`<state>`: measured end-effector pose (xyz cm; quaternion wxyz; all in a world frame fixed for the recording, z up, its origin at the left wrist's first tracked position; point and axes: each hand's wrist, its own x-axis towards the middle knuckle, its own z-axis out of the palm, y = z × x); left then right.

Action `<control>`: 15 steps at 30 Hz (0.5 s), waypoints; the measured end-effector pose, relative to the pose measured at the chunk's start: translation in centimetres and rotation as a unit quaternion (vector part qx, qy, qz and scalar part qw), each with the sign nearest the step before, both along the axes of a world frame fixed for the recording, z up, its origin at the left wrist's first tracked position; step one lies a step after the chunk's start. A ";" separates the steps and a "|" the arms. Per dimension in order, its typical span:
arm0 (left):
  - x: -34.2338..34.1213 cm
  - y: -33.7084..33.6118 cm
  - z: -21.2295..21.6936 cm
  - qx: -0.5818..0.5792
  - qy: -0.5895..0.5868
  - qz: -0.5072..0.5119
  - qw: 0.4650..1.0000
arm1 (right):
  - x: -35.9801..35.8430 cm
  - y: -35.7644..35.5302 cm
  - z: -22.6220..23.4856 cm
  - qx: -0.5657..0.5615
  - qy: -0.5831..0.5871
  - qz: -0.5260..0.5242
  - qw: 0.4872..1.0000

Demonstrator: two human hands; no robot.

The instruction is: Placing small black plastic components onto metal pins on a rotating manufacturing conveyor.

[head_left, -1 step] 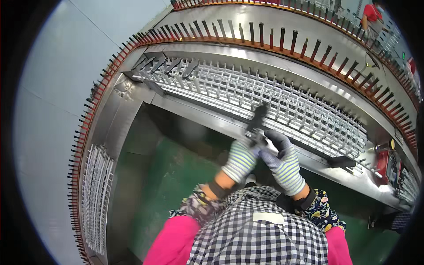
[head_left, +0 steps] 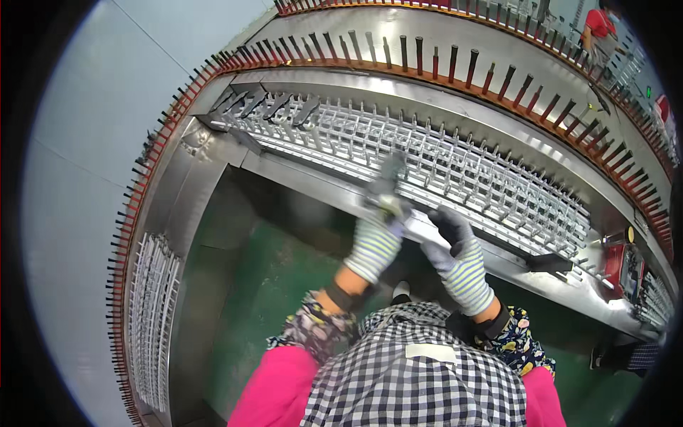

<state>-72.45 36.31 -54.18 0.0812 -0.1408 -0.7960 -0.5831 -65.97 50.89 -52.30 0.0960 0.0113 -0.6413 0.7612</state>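
Observation:
My left hand [head_left: 374,248], in a striped knit glove, is closed around the lower end of a dark, flat, elongated part [head_left: 392,169]. The part points up and away over the front of the rack, and motion blurs it. To its right is my right hand [head_left: 464,269], in a matching glove with dark fingertips. Its thumb and fingers are apart, and I see nothing held in them. Beyond both hands lies a long metal rack [head_left: 455,160] with rows of upright pins. Similar dark flat parts [head_left: 307,112] rest on the rack's far left end.
Steel benchwork [head_left: 306,181] runs across in front of me and curves down the left, where another pin rack [head_left: 153,320] sits. An orange rail [head_left: 427,73] with dark upright pegs borders it. At right are a black block [head_left: 549,262] and a red device [head_left: 626,269]. A person [head_left: 599,28] stands far right.
My left hand has moved left with the dark part, away from my right hand. The right hand stays nearly in place, its fingers now parted from the part.

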 end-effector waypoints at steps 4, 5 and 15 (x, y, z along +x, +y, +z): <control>-12.2 -8.2 -3.2 -0.155 0.101 0.194 0.964 | -0.9 3.4 0.5 0.068 -0.093 -0.037 0.993; -14.5 -11.1 -5.3 -0.183 0.173 0.189 0.949 | -1.6 4.0 0.4 0.006 -0.091 -0.043 0.995; -16.1 -11.1 -5.3 -0.020 -0.093 0.075 0.993 | -14.3 21.6 2.6 -0.046 -0.147 -0.202 0.967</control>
